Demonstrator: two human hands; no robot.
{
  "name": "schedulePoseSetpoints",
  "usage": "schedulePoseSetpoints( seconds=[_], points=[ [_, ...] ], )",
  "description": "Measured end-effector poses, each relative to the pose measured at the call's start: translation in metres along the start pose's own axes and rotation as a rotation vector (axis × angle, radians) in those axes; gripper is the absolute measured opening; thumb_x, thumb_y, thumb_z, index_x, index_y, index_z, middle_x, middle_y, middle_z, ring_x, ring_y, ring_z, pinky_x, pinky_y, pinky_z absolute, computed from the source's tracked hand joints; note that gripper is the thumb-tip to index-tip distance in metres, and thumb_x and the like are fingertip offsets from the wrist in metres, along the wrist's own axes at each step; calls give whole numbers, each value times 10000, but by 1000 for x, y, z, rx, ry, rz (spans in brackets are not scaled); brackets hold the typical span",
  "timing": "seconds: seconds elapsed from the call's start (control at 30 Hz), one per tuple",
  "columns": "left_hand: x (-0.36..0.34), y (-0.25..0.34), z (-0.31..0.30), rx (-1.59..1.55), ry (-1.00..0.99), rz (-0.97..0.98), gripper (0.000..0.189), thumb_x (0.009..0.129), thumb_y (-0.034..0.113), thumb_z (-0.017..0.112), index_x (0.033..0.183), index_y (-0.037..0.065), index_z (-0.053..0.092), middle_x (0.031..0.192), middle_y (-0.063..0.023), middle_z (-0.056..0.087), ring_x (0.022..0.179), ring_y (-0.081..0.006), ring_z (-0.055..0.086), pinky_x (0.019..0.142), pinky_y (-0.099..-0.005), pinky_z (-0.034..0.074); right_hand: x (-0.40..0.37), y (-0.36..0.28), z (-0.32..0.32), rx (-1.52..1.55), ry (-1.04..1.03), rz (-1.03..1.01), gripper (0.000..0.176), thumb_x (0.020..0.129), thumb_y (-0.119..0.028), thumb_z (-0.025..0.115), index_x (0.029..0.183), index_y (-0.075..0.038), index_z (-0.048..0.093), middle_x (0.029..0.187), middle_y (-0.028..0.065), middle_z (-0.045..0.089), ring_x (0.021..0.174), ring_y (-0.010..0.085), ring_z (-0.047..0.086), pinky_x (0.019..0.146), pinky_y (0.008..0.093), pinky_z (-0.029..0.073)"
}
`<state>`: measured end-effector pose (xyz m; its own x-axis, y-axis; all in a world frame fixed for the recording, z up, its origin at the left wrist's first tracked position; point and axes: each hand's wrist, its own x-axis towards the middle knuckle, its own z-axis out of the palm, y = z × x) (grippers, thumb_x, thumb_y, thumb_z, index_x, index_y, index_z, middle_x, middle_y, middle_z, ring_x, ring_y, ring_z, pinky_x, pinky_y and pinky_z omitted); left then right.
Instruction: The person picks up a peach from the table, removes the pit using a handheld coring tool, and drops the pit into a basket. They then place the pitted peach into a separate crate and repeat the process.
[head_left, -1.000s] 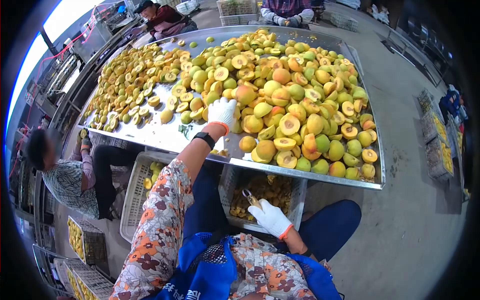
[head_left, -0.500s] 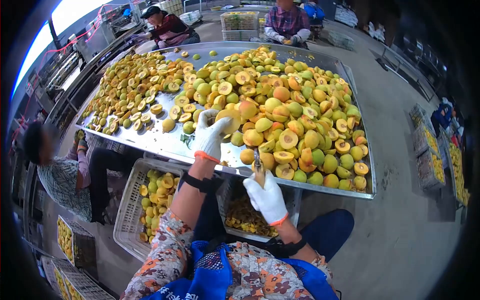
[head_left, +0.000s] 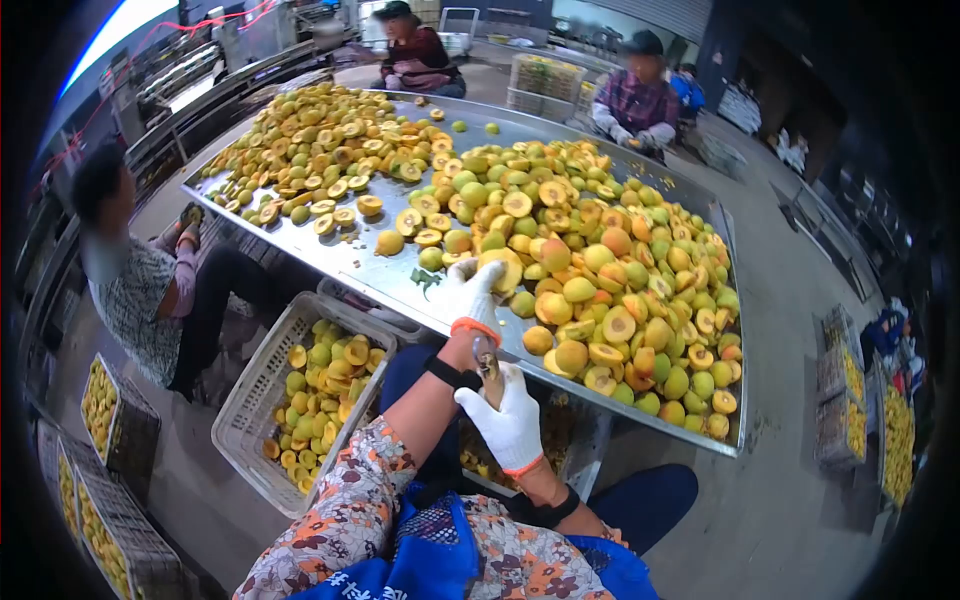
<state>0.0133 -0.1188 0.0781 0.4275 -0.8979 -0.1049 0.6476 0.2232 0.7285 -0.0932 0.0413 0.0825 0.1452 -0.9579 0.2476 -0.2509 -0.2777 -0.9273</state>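
My left hand (head_left: 468, 298), in a white glove with an orange cuff, is closed on a yellow peach half (head_left: 501, 269) at the near edge of the fruit pile. My right hand (head_left: 507, 418), gloved likewise, grips a small pitting tool (head_left: 487, 362) with a wooden handle and a metal end pointing up. This tool is beside my left wrist, just off the near rim of the metal table (head_left: 390, 283). Heaped on that table are many whole and halved peaches (head_left: 620, 322), some halves showing their pits. A green leaf (head_left: 425, 278) lies left of my left hand.
A pale crate of peach halves (head_left: 262, 400) stands at my left knee. Another bin (head_left: 590, 440) sits under the table edge before me. Co-workers sit at the left (head_left: 135, 290) and far side (head_left: 640, 100). More filled crates (head_left: 110, 410) stand on the floor both sides.
My view has shifted, so the table appears turned and lower right. My right hand and the tool have come closer to my left wrist. The left hand still holds the peach half.
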Motion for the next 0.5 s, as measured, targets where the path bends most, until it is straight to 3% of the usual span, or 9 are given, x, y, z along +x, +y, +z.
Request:
schedulePoseSetpoints(
  seconds=[0.07,0.1,0.3,0.37,0.5],
  points=[
    [4,-5,-3,4,17,0,505,903,64,728,1299,70,416,1182,-160,614,1044,-281,673,858,-418,595,-2,0,4,5,11,-26,471,845,-251,839,1174,-16,598,895,105,690,782,161,658,755,320,549],
    [9,-16,-4,-24,35,78,534,839,205,814,1244,21,520,1061,-119,642,844,-200,668,634,-324,565,0,-1,5,11,44,-33,489,838,-262,840,1187,-22,595,889,136,697,775,215,693,750,344,560],
    [12,-24,-5,33,58,69,519,826,212,818,1234,19,560,1067,-102,653,889,-170,638,724,-311,534,10,-5,-7,5,-48,-13,441,830,-265,847,1093,-6,606,887,118,698,785,179,664,774,342,546],
    [0,-15,0,40,49,2,528,820,202,823,1238,17,558,1078,-108,653,895,-182,640,753,-327,536,12,-1,-13,63,-162,118,389,835,-235,842,1051,-3,617,898,96,699,792,157,643,772,327,536],
    [-1,-17,6,-58,86,-8,525,813,172,831,1238,28,558,1088,-114,654,908,-179,641,735,-323,543,11,15,-21,182,-202,79,279,845,-156,815,984,-16,617,828,14,630,741,112,572,715,297,508]
  ],
)
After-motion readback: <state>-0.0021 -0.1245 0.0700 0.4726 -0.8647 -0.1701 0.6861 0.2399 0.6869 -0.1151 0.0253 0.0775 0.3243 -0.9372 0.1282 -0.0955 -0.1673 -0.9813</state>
